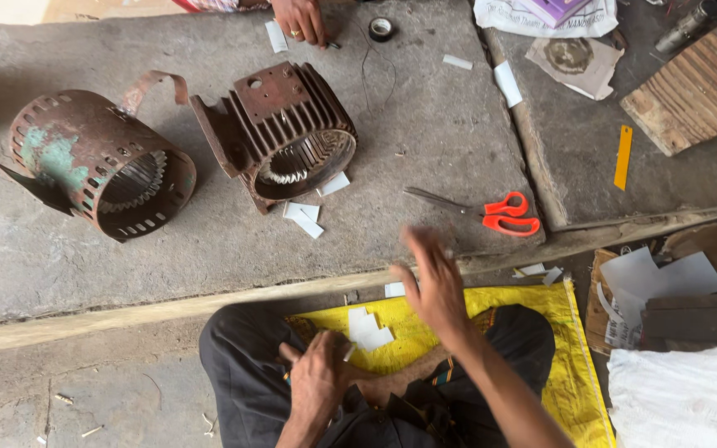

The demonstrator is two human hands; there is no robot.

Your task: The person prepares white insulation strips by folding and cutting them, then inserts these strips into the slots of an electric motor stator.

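Note:
I sit cross-legged on a yellow sheet [570,348]. My left hand [319,375] rests near my lap, fingers curled around a small white paper slip. My right hand [435,282] is raised and blurred, fingers spread, holding nothing, a little short of the orange-handled scissors [504,214]. A few white paper slips [368,328] lie on the yellow sheet between my hands. Ahead on the concrete slab [425,124] lie two rusty motor stators on their sides: a finned one [284,129] and a round perforated one [97,166].
Another person's hand [299,18] rests at the slab's far edge beside a tape roll [381,28]. More paper slips [304,217] lie by the finned stator. A yellow strip [622,156], wooden board [695,87], paper sheets [657,278] and a white sack [682,398] sit at right.

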